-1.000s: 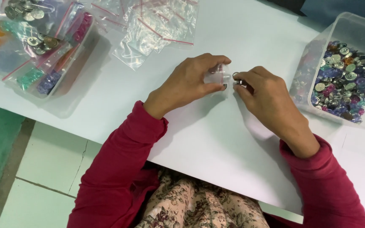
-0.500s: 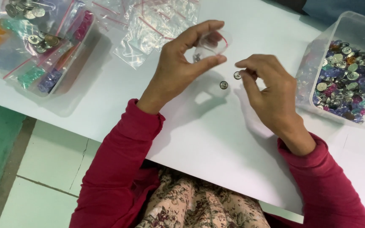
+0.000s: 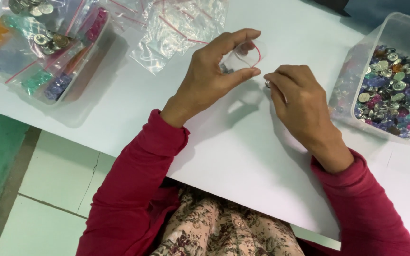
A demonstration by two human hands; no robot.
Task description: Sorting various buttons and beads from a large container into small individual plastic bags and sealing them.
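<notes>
Bagging step: my left hand (image 3: pixel 209 76) pinches small clear zip bag (image 3: pixel 243 56) open above the table (image 3: pixel 243 156); my right hand (image 3: pixel 295 97) pinches silver button (image 3: pixel 267 84) beside it. Next needs button aligned with the mouth.

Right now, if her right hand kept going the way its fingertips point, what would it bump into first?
Probably the small clear bag with the red strip, held open by the left hand. The right hand pinches a small metal button pointing up-left toward it; depth is hard to judge.
</notes>
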